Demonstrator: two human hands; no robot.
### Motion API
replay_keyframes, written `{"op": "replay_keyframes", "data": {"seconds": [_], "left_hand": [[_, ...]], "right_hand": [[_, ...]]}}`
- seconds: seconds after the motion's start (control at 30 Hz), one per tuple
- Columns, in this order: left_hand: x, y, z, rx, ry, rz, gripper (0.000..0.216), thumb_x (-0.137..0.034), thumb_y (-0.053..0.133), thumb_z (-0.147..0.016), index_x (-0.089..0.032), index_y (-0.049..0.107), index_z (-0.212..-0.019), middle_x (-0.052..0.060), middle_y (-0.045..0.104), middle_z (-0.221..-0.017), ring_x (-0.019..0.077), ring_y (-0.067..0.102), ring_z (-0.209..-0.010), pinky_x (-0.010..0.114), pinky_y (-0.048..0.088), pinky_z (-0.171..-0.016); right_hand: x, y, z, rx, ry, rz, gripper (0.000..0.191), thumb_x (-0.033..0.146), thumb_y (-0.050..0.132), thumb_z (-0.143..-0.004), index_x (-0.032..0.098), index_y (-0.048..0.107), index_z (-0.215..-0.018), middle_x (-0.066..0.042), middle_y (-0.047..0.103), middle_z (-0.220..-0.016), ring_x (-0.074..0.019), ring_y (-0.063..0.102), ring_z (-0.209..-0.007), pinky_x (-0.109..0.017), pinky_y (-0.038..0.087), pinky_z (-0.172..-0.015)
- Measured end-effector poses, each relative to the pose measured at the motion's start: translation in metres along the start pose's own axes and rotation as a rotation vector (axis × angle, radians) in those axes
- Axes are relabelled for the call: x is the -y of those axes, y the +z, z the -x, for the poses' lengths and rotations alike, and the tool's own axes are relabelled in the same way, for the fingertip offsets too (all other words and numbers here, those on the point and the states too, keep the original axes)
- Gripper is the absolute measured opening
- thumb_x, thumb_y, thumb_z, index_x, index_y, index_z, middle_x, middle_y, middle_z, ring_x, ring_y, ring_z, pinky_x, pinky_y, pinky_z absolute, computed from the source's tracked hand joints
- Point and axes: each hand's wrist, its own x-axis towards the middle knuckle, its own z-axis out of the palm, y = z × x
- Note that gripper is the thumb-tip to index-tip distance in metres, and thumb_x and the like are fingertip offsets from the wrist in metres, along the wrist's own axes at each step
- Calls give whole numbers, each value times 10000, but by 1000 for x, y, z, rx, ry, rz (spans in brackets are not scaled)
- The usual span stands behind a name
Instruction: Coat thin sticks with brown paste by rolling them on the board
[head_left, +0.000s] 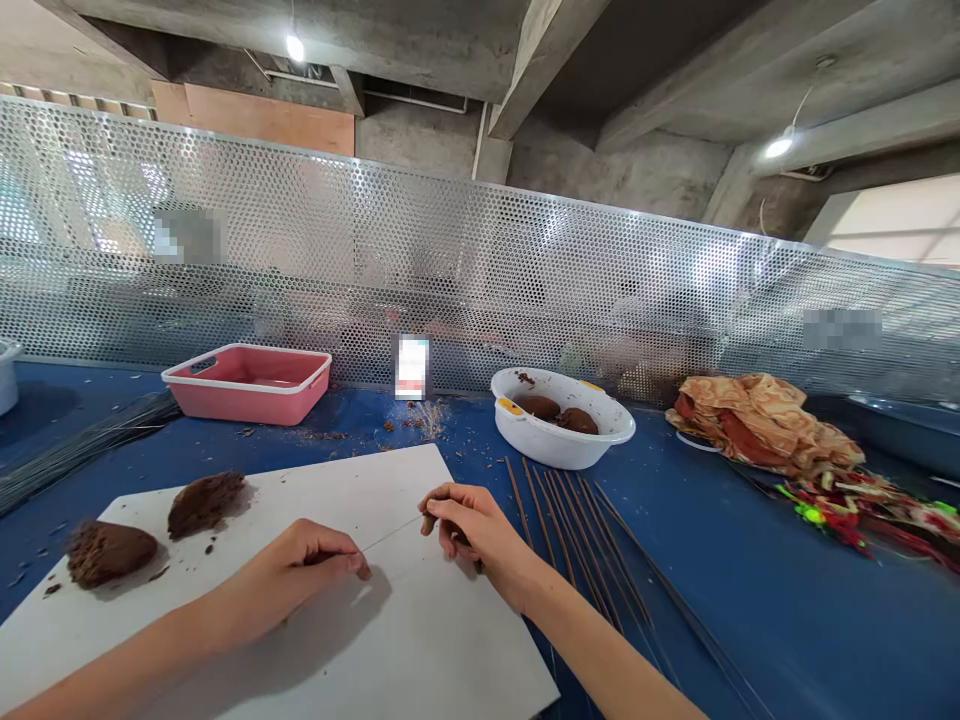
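A thin wire-like strand [391,534] stretches between my two hands above a white board [352,640]. My left hand [319,560] is closed, pinching the strand's near end between thumb and forefinger. At the other end, my right hand [469,525] pinches it with brown-smeared fingertips, over the board's right part. Two dark brown clay-like lumps, one rough lump [112,552] and a second lump [204,503], lie on the board's left side with crumbs around them. Several thin brown-coated sticks [574,530] lie side by side on the blue table, right of my right hand.
A pink basin [247,385] and a white basin [562,420] holding brown lumps stand behind the board. A wire bundle [82,450] lies left. Crumpled orange cloth [765,420] and colourful threads [862,505] lie right. A perforated metal screen [450,260] closes off the table's back.
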Motion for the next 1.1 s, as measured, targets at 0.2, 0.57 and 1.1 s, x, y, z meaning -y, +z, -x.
{"op": "replay_keyframes", "data": {"seconds": [0.2,0.57,1.1], "left_hand": [[-3,1,1,15,-24,9,651,-743,565,-884,-140,799,-959,-51,339,-530,85,227,-461,274,137,-453],[-6,2,3,-15,-28,-12,631,-730,552,-889,-158,812,-956,-52,335,-513,90,237,-451,266,148,-450],[-10,1,5,50,-9,-37,615,-722,555,-900,-158,796,-939,-29,412,-573,100,235,-503,286,188,-496]], "right_hand": [[1,2,3,16,-12,31,215,360,660,-833,149,693,-858,-41,702,-806,-51,464,-506,-218,175,-421],[1,0,4,24,-15,25,298,413,765,-776,148,731,-909,-77,752,-910,-66,501,-550,-213,204,-437],[3,3,7,96,3,134,279,422,729,-807,154,745,-886,-51,729,-842,-77,515,-564,-209,310,-484]]}}
